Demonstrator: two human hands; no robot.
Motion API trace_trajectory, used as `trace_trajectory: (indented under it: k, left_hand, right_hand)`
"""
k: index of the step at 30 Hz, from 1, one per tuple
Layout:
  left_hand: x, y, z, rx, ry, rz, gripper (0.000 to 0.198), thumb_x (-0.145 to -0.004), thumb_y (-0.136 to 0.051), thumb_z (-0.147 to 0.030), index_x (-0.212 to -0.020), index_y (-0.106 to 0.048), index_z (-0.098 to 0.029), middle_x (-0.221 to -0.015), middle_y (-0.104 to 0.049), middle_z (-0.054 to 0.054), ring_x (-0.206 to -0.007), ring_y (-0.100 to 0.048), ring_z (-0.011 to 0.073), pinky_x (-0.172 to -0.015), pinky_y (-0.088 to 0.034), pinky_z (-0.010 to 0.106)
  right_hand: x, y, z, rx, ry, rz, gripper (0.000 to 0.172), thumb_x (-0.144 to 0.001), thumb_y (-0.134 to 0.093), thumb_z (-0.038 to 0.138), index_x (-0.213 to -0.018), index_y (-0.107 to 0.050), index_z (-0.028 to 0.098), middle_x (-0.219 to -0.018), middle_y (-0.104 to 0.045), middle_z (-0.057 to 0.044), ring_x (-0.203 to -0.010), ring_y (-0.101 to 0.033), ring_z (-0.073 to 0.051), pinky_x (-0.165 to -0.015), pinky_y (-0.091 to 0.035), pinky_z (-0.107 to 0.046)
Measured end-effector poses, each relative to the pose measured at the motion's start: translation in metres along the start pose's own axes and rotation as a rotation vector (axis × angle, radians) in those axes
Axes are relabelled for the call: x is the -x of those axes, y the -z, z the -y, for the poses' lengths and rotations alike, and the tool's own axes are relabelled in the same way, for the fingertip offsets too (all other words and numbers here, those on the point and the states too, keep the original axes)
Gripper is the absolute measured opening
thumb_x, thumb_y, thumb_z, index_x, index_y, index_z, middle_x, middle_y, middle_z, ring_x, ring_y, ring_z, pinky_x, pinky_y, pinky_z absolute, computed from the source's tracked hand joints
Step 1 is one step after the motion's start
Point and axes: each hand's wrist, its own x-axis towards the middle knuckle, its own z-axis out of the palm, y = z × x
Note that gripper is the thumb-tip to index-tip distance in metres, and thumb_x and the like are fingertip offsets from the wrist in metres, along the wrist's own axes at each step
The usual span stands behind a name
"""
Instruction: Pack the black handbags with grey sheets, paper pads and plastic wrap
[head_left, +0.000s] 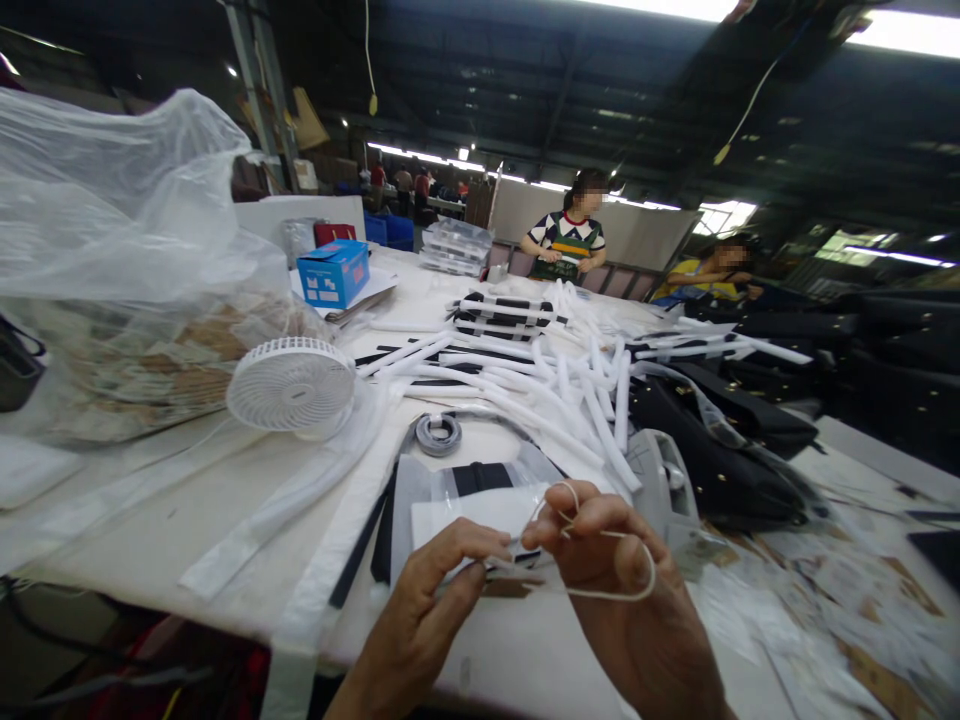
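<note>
Right of the fan [292,385], your cord [622,599] hangs looped, apparently untightened yet.
Your left hand [427,610] pinches a small pale piece [504,562]; your right hand [615,568] grips the cord.

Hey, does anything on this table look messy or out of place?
The white strips look untidy: they lie crisscrossed across the middle of the table, whereas the clear boxes behind are stacked. I see no obvious spill or damage.
</note>
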Motion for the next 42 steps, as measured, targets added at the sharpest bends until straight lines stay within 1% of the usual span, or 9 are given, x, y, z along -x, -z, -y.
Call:
trace_trajectory:
  k: [7, 15, 21, 25, 29, 32, 37, 39, 42]
  left_hand:
    - [0.002, -0.003, 0.002, 0.069, 0.114, 0.016, 0.056, -0.076, -0.07, -0.062, -0.119, -0.061, -0.027, -0.121, -0.062, 0.005, -0.113, -0.056, 0.0275, -0.099, -0.042, 0.034]
    - [-0.004, -0.016, 0.008, 0.136, 0.298, -0.119, 0.021, -0.085, -0.066, -0.039, -0.085, -0.062, -0.019, -0.065, -0.061, -0.002, -0.058, -0.055, 0.0125, -0.058, -0.045, 0.023]
    - [0.005, -0.001, 0.019, -0.018, 0.259, -0.091, 0.019, -0.091, -0.058, -0.036, -0.083, -0.059, -0.019, -0.058, -0.053, -0.005, -0.052, -0.049, 0.009, -0.054, -0.041, 0.02]
    - [0.012, 0.011, 0.023, -0.342, 0.046, -0.118, 0.01, -0.093, -0.056, -0.028, -0.089, -0.062, -0.022, -0.068, -0.061, -0.003, -0.062, -0.057, 0.0112, -0.06, -0.045, 0.02]
    - [0.013, 0.021, 0.026, -0.715, -0.307, -0.25, 0.009, -0.093, -0.055, -0.02, -0.094, -0.063, -0.024, -0.079, -0.067, 0.0, -0.071, -0.062, 0.014, -0.067, -0.047, 0.023]
    - [0.013, 0.026, 0.031, -0.869, -0.395, -0.276, 0.012, -0.093, -0.053, -0.016, -0.095, -0.062, -0.023, -0.074, -0.065, 0.0, -0.066, -0.061, 0.0154, -0.064, -0.046, 0.025]
    - [0.017, 0.024, 0.045, -0.835, -0.323, -0.301, 0.012, -0.093, -0.053, -0.017, -0.092, -0.062, -0.024, -0.075, -0.066, 0.0, -0.066, -0.062, 0.0151, -0.063, -0.046, 0.025]
    - [0.02, 0.021, 0.047, -0.732, -0.2, -0.252, 0.009, -0.091, -0.056, -0.019, -0.09, -0.063, -0.024, -0.077, -0.068, 0.0, -0.07, -0.064, 0.0148, -0.065, -0.046, 0.024]
    - [0.022, 0.018, 0.041, -0.525, 0.021, -0.107, 0.005, -0.087, -0.063, -0.025, -0.083, -0.065, -0.023, -0.077, -0.069, 0.001, -0.071, -0.064, 0.0154, -0.066, -0.045, 0.023]
  right_hand:
    - [0.004, -0.006, -0.007, -0.02, -0.052, -0.04, 0.027, -0.078, -0.075, 0.05, -0.095, -0.076, 0.03, -0.115, -0.064, -0.004, -0.09, -0.065, -0.02, -0.089, -0.053, -0.037]
    - [0.003, 0.002, -0.005, 0.03, -0.127, -0.066, 0.033, -0.077, -0.078, 0.034, -0.109, -0.074, 0.03, -0.114, -0.07, -0.005, -0.097, -0.064, -0.021, -0.092, -0.052, -0.035]
    - [-0.011, 0.022, 0.007, 0.103, -0.169, -0.241, 0.029, -0.068, -0.084, 0.038, -0.093, -0.076, 0.024, -0.092, -0.073, -0.005, -0.082, -0.066, -0.019, -0.081, -0.053, -0.033]
    - [-0.017, 0.037, 0.006, 0.494, -0.326, -0.183, 0.028, -0.067, -0.082, 0.033, -0.089, -0.07, 0.022, -0.064, -0.057, 0.004, -0.059, -0.051, -0.012, -0.057, -0.042, -0.023]
    - [-0.013, 0.049, 0.0, 1.027, -0.488, 0.14, 0.02, -0.068, -0.073, 0.019, -0.088, -0.071, 0.021, -0.067, -0.057, 0.005, -0.064, -0.052, -0.012, -0.063, -0.039, -0.024]
    - [-0.008, 0.058, -0.005, 1.19, -0.541, 0.276, 0.006, -0.067, -0.068, 0.014, -0.07, -0.07, 0.019, -0.066, -0.061, 0.002, -0.066, -0.054, -0.014, -0.062, -0.037, -0.024]
    - [-0.01, 0.062, 0.001, 0.81, -0.477, 0.387, 0.018, -0.07, -0.077, 0.032, -0.063, -0.066, 0.019, -0.092, -0.069, -0.005, -0.087, -0.062, -0.021, -0.078, -0.045, -0.03]
    - [-0.011, 0.057, 0.001, 0.566, -0.489, 0.333, 0.027, -0.072, -0.078, 0.044, -0.065, -0.067, 0.02, -0.108, -0.069, -0.008, -0.102, -0.062, -0.026, -0.091, -0.043, -0.037]
    - [-0.014, 0.039, -0.007, 0.227, -0.509, 0.174, 0.031, -0.075, -0.078, 0.049, -0.07, -0.069, 0.02, -0.098, -0.071, -0.008, -0.102, -0.064, -0.026, -0.096, -0.042, -0.041]
